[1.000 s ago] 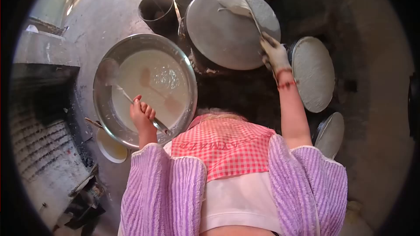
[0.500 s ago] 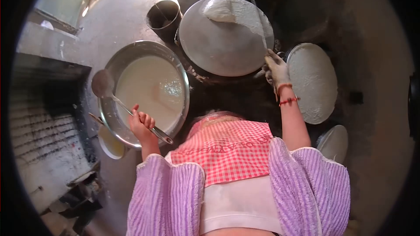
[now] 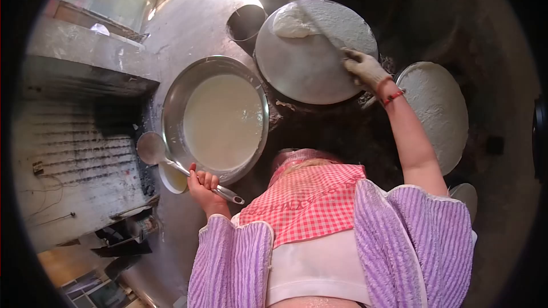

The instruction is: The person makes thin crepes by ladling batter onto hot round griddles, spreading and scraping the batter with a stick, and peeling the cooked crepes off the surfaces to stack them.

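My left hand [image 3: 204,189] is wrapped around the handle of a metal ladle [image 3: 152,148]. The ladle's bowl hangs just outside the left rim of a wide metal basin [image 3: 171,102] of pale, creamy batter [image 3: 222,122]. My right hand [image 3: 365,68], in a soiled glove, grips a long, thin spatula [image 3: 319,29], blurred by motion. Its blade slants across a round griddle [image 3: 299,71]. A thick mound of batter [image 3: 291,23] lies on the griddle's far left, and a thin white layer [image 3: 348,25] covers its far right side.
Right of the griddle is another round surface [image 3: 436,117] coated in white, with a smaller pale round thing [image 3: 465,199] nearer me. Dark buckets [image 3: 246,25] stand behind the basin. A dish of yellow liquid [image 3: 174,179] sits beside the basin's near left side.
My right hand has swung the spatula inward over the griddle, and the white layer covers more of its far right. My left hand still holds the ladle, now lower. The view has shifted.
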The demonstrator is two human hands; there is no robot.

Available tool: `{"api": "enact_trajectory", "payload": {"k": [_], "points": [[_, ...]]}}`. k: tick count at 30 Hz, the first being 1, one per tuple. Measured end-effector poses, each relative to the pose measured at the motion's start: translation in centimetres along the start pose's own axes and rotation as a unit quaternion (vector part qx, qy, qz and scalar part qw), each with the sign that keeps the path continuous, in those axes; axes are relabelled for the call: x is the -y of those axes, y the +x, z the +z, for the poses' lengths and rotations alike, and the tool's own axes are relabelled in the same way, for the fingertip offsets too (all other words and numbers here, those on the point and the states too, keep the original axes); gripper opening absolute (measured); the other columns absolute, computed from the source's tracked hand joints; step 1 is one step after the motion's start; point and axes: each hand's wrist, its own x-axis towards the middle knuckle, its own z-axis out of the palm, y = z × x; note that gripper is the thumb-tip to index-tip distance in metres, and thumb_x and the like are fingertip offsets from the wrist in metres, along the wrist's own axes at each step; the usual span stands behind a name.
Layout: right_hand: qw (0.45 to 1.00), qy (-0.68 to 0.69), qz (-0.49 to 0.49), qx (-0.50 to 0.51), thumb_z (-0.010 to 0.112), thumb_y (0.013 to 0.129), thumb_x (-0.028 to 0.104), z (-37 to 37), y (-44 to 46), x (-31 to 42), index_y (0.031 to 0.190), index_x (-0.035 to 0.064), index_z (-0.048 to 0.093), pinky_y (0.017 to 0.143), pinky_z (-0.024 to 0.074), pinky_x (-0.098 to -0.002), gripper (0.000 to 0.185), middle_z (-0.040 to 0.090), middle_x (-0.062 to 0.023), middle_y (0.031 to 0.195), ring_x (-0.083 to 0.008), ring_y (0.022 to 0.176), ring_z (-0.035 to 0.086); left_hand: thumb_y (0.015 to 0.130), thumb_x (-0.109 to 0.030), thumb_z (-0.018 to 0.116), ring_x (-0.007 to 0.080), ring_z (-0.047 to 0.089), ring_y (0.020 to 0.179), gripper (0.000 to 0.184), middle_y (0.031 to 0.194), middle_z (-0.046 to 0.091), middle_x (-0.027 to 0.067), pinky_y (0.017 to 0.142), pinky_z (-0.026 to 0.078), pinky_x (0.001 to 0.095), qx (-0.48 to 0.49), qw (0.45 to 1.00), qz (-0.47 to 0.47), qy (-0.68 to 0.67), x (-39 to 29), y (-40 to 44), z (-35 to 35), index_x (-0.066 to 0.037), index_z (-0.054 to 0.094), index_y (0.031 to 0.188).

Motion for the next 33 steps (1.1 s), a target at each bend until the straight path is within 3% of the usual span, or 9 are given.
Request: {"api": "enact_trajectory", "payload": {"k": [3,7,9,11,15,18,23,29,33], "points": [[0.992,-0.061,0.049,0.101,0.06,0.089,0.016,2.3,-1.5,3.2,0.139,0.0141,0.051,0.049,0.0441,-0.0232,0.05,0.061,0.0009,0.082,-0.0064,0.054,0.05,0.104,-0.021,0.038,0.0034,0.026,0.045,0.022,0.062,0.032,-0.0047,0.037,0.024,0.0203,0.009,0.999,0.007,-0.032,-0.5,0.4,0.1,-0.004,0.05,0.112],[0.953,-0.274,-0.109,0.074,0.059,0.086,0.003,-3.7,-1.8,0.9,0.125,0.0072,0.063,0.095,0.0465,-0.0289,0.039,0.068,-0.007,0.113,-0.0155,0.109,0.061,0.103,-0.021,0.038,0.0034,0.026,0.046,0.022,0.062,0.031,-0.0046,0.037,0.024,0.0205,0.018,0.997,0.009,-0.073,-1.7,1.5,1.6,-0.004,0.05,0.112],[0.979,-0.087,-0.184,0.016,0.057,0.08,-0.005,-8.2,1.9,-2.5,0.119,0.0042,0.066,0.093,0.0483,-0.0262,0.041,0.069,-0.0081,0.112,-0.0152,0.101,0.063,0.103,-0.02,0.038,0.0035,0.026,0.046,0.022,0.062,0.031,-0.0046,0.037,0.024,0.0207,0.016,0.998,0.012,-0.066,-1.8,1.7,1.6,-0.004,0.05,0.112],[0.995,-0.096,-0.018,-0.038,0.055,0.083,-0.002,-7.6,3.6,1.5,0.12,0.0052,0.066,0.081,0.0507,-0.0248,0.04,0.07,-0.0068,0.11,-0.0127,0.097,0.063,0.103,-0.021,0.039,0.0036,0.027,0.046,0.022,0.062,0.032,-0.0045,0.037,0.024,0.0208,0.013,1.0,0.014,-0.024,-1.9,1.8,1.7,-0.004,0.05,0.112],[0.925,-0.272,-0.263,0.025,0.057,0.085,0.003,-3.2,7.4,0.3,0.119,0.0089,0.066,0.077,0.0515,-0.0275,0.036,0.071,-0.0062,0.108,-0.0152,0.094,0.064,0.103,-0.021,0.039,0.0037,0.027,0.046,0.023,0.062,0.031,-0.0045,0.037,0.024,0.0206,0.016,0.998,-0.017,-0.056,-2.5,3.5,1.7,-0.004,0.051,0.112],[0.971,-0.217,-0.058,0.083,0.058,0.082,-0.006,-3.1,2.3,3.3,0.121,0.0034,0.064,0.086,0.05,-0.0268,0.04,0.068,-0.0072,0.116,-0.0123,0.103,0.062,0.104,-0.021,0.039,0.0037,0.026,0.046,0.023,0.062,0.031,-0.0047,0.037,0.025,0.0207,0.018,0.997,-0.022,-0.068,-2.6,5.5,2.1,-0.004,0.051,0.113],[0.992,-0.107,-0.055,-0.035,0.059,0.085,-0.004,-5.5,6.3,1.0,0.118,0.0024,0.066,0.09,0.048,-0.0245,0.035,0.068,-0.0076,0.117,-0.0121,0.103,0.063,0.104,-0.021,0.038,0.0028,0.026,0.044,0.024,0.062,0.03,-0.0056,0.036,0.024,0.021,0.084,0.988,-0.064,0.116,-2.6,7.0,5.1,-0.006,0.051,0.117],[0.974,-0.177,-0.1,0.101,0.059,0.083,-0.004,-1.7,3.0,2.2,0.121,0.0038,0.064,0.094,0.0463,-0.0262,0.039,0.067,-0.0075,0.119,-0.0144,0.11,0.061,0.098,-0.014,0.048,0.0046,0.037,0.049,0.041,0.072,0.044,-0.0017,0.042,0.031,0.0215,0.199,0.895,0.007,0.399,0.8,8.8,9.6,-0.011,0.046,0.139],[0.98,-0.12,-0.155,-0.036,0.062,0.088,0.007,-7.1,-0.3,-3.6,0.119,0.0034,0.066,0.084,0.049,-0.0235,0.032,0.07,-0.0036,0.11,-0.0107,0.095,0.062,0.092,-0.008,0.055,0.0168,0.054,0.078,0.045,0.091,0.057,0.008,0.07,0.044,0.0303,0.296,0.769,0.175,0.539,2.6,8.5,11.5,-0.009,0.05,0.137]]}}
